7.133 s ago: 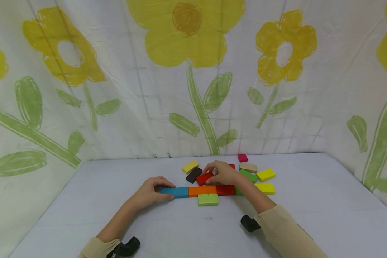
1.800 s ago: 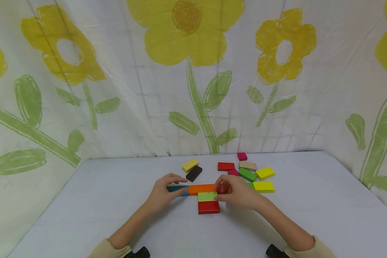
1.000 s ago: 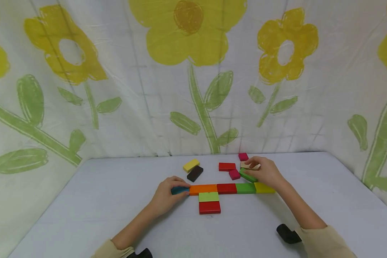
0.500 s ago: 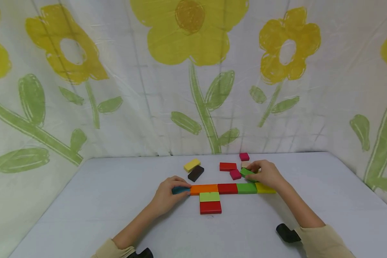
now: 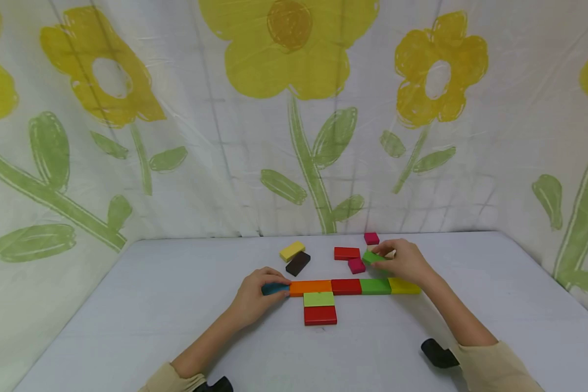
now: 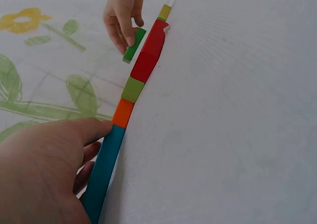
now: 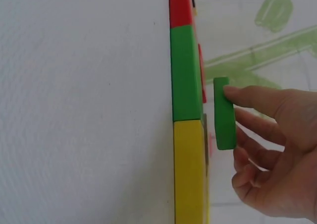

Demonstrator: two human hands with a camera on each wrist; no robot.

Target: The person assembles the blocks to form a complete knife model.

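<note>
My left hand (image 5: 251,298) grips the blue block (image 6: 105,169) at the left end of a row, thumb on the near side and fingers behind. To its right the row continues with an orange block (image 5: 311,288), a red block (image 5: 346,287), a green block (image 5: 375,286) and a yellow block (image 5: 404,286). A light green block (image 5: 318,299) lies against the row's near side, with another red block (image 5: 320,315) nearer still. Behind the row, my right hand (image 5: 405,264) pinches a second green block (image 7: 225,115) between thumb and fingers.
A pale yellow block (image 5: 292,251) and a dark brown block (image 5: 298,263) lie behind the row. Farther right are a red block (image 5: 347,253) and two crimson blocks (image 5: 356,265). A beige block is mostly hidden by the right hand. A flower-painted curtain (image 5: 186,207) hangs behind the table.
The second red block has come to the near side of the light green one. My right hand has moved to the back right and taken hold of the loose green block, now shifted slightly.
</note>
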